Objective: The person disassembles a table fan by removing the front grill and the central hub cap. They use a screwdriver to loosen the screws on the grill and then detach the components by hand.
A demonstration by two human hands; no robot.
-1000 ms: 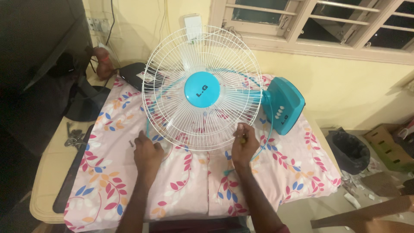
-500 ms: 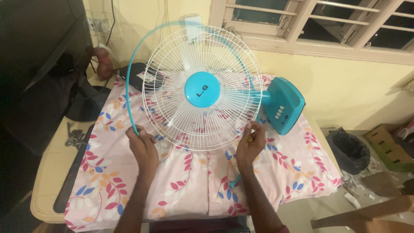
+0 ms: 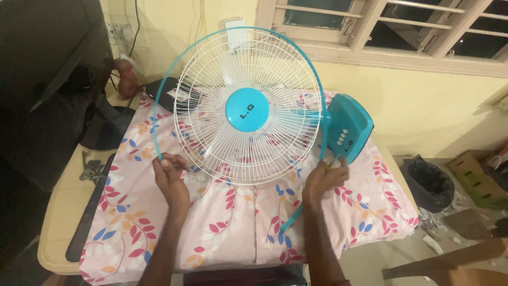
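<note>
The left hand (image 3: 170,177) pinches one end of a thin blue rim band (image 3: 211,38), which arcs over the white fan grille (image 3: 248,106) lying on a floral cloth (image 3: 233,222). The right hand (image 3: 323,180) grips the band's other side, beside the teal fan base (image 3: 349,127).

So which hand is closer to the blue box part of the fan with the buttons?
The right hand. It sits just below the blue base, gripping the teal ring. The left hand holds the ring's other end, across the white fan guard.
</note>
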